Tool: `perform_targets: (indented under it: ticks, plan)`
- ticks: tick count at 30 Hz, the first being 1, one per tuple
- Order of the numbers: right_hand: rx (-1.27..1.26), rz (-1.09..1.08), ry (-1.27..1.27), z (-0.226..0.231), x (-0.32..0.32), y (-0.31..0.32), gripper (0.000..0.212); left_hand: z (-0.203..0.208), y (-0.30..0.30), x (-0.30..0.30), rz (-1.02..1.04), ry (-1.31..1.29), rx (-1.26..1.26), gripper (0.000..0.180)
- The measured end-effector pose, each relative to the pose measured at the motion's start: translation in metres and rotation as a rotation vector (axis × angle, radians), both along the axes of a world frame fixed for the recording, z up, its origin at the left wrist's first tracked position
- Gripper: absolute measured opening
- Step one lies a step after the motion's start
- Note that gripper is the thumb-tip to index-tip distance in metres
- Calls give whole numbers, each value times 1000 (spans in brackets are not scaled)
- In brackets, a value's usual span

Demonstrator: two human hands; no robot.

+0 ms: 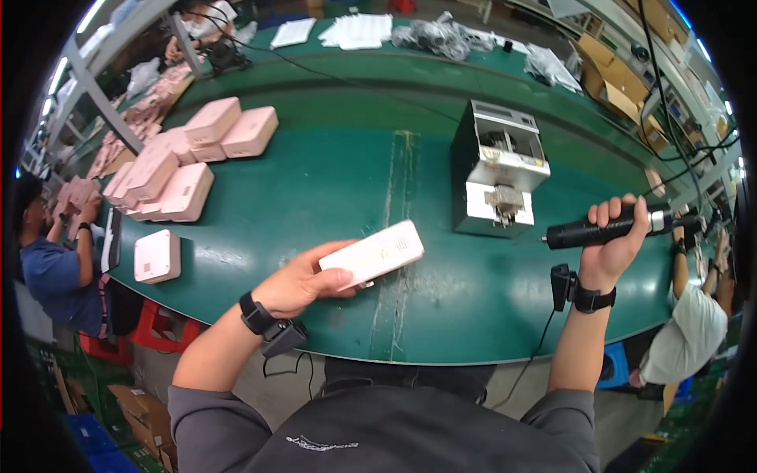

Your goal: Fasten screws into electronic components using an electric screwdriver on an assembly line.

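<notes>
My left hand [309, 277] is closed around a pale pink plastic housing [380, 251], tilted on its side above the middle of the green table [315, 189]. Its narrow face, with small slots, is turned up. In my right hand [612, 251] is a black electric screwdriver [587, 232], held level with its thin bit pointing left. Between the hands and farther back stands a black and silver screw feeder [498, 177]. The bit and the housing are well apart, and the bit does not touch the feeder.
Several pink housings [185, 189] are piled at the left, with a single housing [156, 256] nearer me. Papers [356, 31], plastic bags [443, 38] and an open carton [611, 79] lie at the back. Co-workers sit left [59, 268] and right [686, 339]. A cable [666, 102] hangs at the right.
</notes>
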State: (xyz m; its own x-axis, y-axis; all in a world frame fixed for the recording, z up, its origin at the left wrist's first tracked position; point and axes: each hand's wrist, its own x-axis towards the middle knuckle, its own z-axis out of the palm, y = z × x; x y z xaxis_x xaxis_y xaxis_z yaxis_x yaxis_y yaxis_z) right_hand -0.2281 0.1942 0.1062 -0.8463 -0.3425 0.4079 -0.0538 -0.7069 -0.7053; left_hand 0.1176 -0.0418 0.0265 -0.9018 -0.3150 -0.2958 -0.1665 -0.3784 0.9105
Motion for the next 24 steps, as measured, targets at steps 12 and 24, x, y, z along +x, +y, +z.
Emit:
perform_targets:
  ticks: [12,24]
  plan:
    - [5,-122,-246,-62,-33,13,22,-32,-32,-60,276,-41,380,79]
    - [28,-86,-314,-74,-41,7,24,-58,-69,-158,484,238,-2,52]
